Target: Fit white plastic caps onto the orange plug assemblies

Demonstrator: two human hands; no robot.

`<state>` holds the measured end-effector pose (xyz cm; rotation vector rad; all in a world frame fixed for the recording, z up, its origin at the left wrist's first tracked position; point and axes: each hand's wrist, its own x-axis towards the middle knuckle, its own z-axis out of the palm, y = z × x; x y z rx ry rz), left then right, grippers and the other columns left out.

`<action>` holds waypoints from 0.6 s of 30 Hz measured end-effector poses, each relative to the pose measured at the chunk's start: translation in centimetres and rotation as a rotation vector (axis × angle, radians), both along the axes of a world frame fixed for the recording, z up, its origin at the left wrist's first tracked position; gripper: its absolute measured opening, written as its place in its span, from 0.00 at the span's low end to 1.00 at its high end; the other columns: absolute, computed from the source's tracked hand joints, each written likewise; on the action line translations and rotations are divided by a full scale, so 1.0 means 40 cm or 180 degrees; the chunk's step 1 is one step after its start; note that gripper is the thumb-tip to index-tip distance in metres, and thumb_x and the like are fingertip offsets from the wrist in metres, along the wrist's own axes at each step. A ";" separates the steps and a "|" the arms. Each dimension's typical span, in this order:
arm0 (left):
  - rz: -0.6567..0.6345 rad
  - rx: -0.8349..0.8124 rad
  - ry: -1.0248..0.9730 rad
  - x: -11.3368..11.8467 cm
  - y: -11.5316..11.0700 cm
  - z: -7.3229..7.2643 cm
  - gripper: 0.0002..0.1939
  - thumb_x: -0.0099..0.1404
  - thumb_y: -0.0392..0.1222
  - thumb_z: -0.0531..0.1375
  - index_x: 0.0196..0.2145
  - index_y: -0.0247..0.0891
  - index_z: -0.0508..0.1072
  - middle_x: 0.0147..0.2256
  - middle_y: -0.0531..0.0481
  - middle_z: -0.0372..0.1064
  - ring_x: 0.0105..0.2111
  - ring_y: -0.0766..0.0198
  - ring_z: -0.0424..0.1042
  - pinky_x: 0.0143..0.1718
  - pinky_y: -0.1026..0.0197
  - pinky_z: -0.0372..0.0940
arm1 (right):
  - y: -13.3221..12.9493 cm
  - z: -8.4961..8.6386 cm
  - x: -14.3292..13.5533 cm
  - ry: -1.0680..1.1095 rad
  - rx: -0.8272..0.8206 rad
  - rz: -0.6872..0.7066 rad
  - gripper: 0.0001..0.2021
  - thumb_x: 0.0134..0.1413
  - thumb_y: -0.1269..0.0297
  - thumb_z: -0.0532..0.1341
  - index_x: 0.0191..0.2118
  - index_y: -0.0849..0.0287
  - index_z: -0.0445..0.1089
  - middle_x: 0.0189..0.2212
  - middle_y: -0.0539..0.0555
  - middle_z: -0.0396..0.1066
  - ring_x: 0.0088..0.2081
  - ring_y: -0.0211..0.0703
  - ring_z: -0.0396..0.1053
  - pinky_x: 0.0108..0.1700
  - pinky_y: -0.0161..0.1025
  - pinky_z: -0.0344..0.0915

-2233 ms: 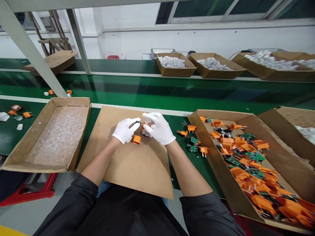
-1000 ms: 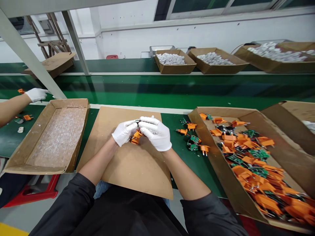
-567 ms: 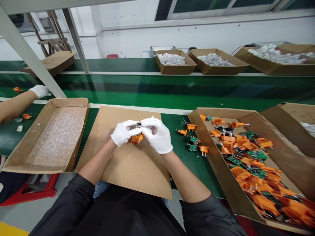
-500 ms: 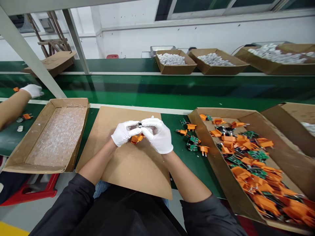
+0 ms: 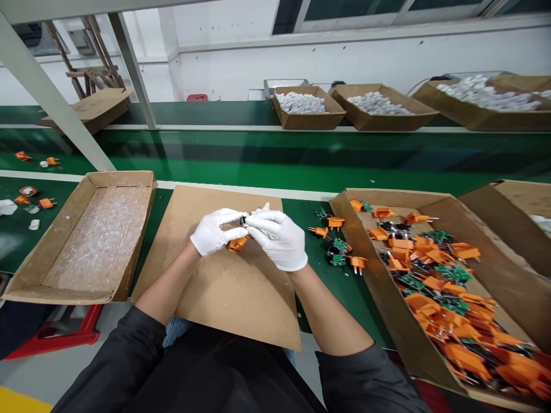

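Note:
Above a brown cardboard sheet [image 5: 232,298], both my gloved hands meet at a small dark part [image 5: 243,220]. Thumb and fingers of my left hand [image 5: 214,232] pinch it from the left. My right hand [image 5: 279,237] is closed at its other side, fingertips together; whatever lies inside them is mostly hidden. Just below the fingertips hangs an orange plug housing [image 5: 237,244], partly covered by the hands. To the right of my right hand, several orange plugs [image 5: 357,263] with green circuit boards [image 5: 338,245] lie on the green bench.
A cardboard box [image 5: 365,281] heaped with orange plugs and boards stands at right. At left is a shallow cardboard tray [image 5: 146,223] with whitish residue. Boxes of white pieces [image 5: 301,104] line the far shelf. A grey post [image 5: 55,92] rises at left, near a co-worker's glove [image 5: 7,207].
My hands have shifted slightly, the right one turning a little around the part. The co-worker's arm at left has drawn back, and more orange pieces show there.

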<state>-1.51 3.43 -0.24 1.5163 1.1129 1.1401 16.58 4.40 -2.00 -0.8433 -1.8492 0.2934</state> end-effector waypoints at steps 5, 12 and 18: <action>0.0220 -0.0280 -0.0512 0.004 -0.003 -0.005 0.19 0.52 0.44 0.68 0.43 0.42 0.80 0.46 0.46 0.76 0.47 0.54 0.73 0.52 0.54 0.67 | 0.008 0.003 0.004 0.0089 -0.0211 0.0302 0.10 0.59 0.61 0.60 0.44 0.45 0.76 0.42 0.52 0.76 0.42 0.46 0.76 0.48 0.49 0.74; 0.0242 -0.0276 -0.1162 0.020 -0.006 -0.044 0.22 0.58 0.52 0.64 0.48 0.39 0.78 0.50 0.46 0.75 0.52 0.55 0.71 0.55 0.58 0.64 | 0.008 -0.002 -0.017 0.1005 -0.0761 0.0331 0.09 0.53 0.57 0.66 0.40 0.51 0.74 0.40 0.54 0.73 0.40 0.46 0.75 0.42 0.48 0.75; 0.0604 -0.0555 -0.1056 0.032 -0.014 -0.027 0.21 0.58 0.49 0.64 0.48 0.39 0.78 0.47 0.47 0.77 0.47 0.58 0.74 0.51 0.60 0.67 | -0.001 -0.011 -0.027 0.0548 -0.0697 0.0267 0.10 0.54 0.57 0.64 0.42 0.51 0.72 0.42 0.53 0.76 0.42 0.47 0.76 0.47 0.53 0.72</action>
